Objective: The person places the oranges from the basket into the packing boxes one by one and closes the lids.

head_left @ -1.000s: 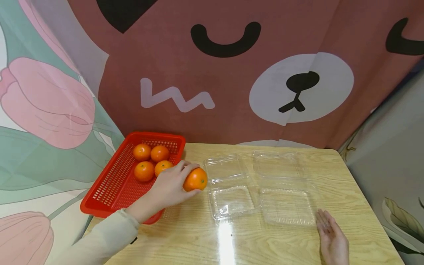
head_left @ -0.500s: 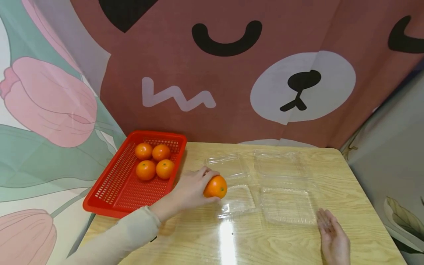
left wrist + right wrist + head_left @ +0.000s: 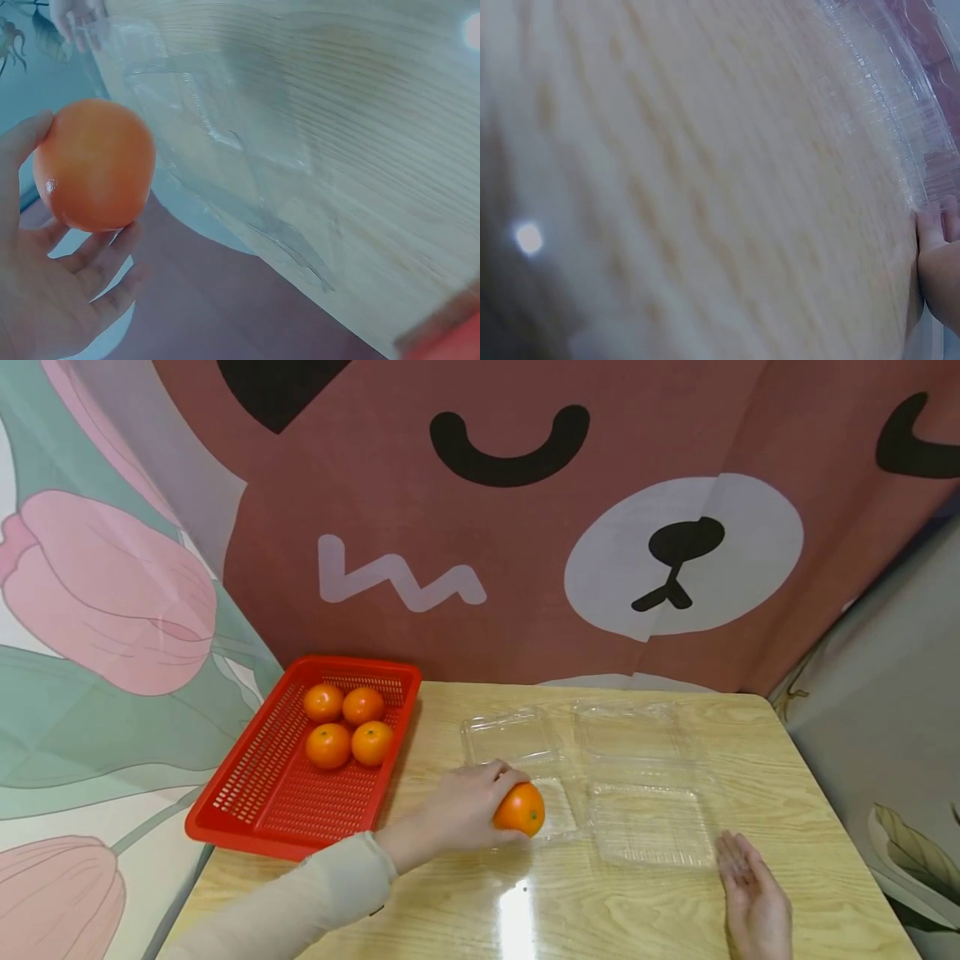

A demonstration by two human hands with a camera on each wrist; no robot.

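Observation:
In the head view my left hand (image 3: 474, 808) grips an orange (image 3: 520, 810) between thumb and fingers, over the front half of the left clear plastic clamshell box (image 3: 510, 739). The left wrist view shows the orange (image 3: 96, 165) pinched by the thumb and fingertips. A second clear clamshell box (image 3: 652, 827) lies with its lid spread back, just right of the first. My right hand (image 3: 753, 893) rests on the table at that box's right front corner, fingers straight and holding nothing. Its fingertips show at the box's edge in the right wrist view.
A red plastic basket (image 3: 281, 793) stands at the left of the wooden table (image 3: 622, 914), with several oranges (image 3: 327, 746) grouped toward its back. A curtain with a printed bear face (image 3: 525, 543) hangs right behind the table's back edge.
My left hand has carried the orange rightward from the basket's right edge to over the left box's front half, slightly nearer the front. The right hand has stayed in place.

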